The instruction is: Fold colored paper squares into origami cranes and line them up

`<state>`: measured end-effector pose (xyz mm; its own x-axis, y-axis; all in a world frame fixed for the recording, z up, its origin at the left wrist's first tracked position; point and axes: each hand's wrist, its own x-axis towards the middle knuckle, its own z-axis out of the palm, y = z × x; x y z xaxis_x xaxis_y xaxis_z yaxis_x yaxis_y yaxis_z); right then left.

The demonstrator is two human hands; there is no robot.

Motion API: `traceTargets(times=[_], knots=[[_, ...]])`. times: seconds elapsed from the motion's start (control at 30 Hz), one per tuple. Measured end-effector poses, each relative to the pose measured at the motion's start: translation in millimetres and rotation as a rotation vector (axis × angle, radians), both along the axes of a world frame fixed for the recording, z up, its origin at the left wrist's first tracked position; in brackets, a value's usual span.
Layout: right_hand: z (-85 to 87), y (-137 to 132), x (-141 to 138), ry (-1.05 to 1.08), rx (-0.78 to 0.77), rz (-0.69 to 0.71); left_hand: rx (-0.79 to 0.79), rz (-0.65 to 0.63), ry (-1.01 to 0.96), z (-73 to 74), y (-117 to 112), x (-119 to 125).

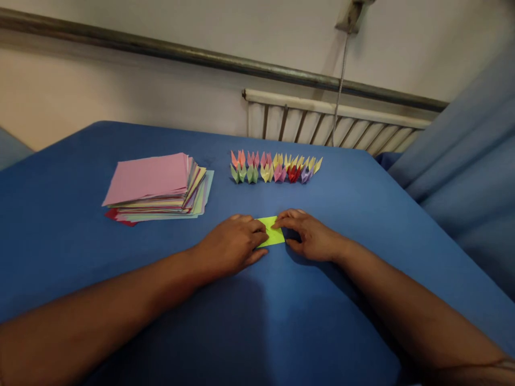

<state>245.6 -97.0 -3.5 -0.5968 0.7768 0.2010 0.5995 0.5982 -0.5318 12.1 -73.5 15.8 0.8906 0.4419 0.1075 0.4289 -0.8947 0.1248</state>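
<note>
A small folded piece of lime-green paper [272, 234] lies on the blue table [362, 225] between my hands. My left hand [233, 244] rests on its left end, fingers curled and pressing it down. My right hand [311, 236] holds its right end, with fingertips on the top edge and the thumb at the lower corner. Most of the paper is hidden under the fingers.
A stack of coloured paper sheets [156, 186], pink on top, sits at the left. A row of several small folded paper figures [276, 167] in mixed colours stands behind my hands. A radiator [333, 126] and wall rail lie beyond the table; blue fabric [466, 161] hangs at the right.
</note>
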Motion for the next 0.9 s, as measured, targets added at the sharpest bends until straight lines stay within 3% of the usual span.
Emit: traceTargets(times=[0.27, 0.43, 0.63, 0.9], knots=[[1.2, -2, -4, -0.053, -0.013, -0.063, 0.124, -0.023, 0.079, 4.6, 3, 1], [0.5, -4, -10, -0.108, -0.013, -0.119, 0.104, 0.073, 0.059, 1.8, 8, -5], [-4.0, 1, -11, -0.06, 0.069, -0.075, -0.019, 0.082, -0.012, 4.7, -10, 7], [-9.1, 6, -10, -0.115, 0.168, -0.044, 0.167, 0.089, 0.048, 0.2, -13, 16]])
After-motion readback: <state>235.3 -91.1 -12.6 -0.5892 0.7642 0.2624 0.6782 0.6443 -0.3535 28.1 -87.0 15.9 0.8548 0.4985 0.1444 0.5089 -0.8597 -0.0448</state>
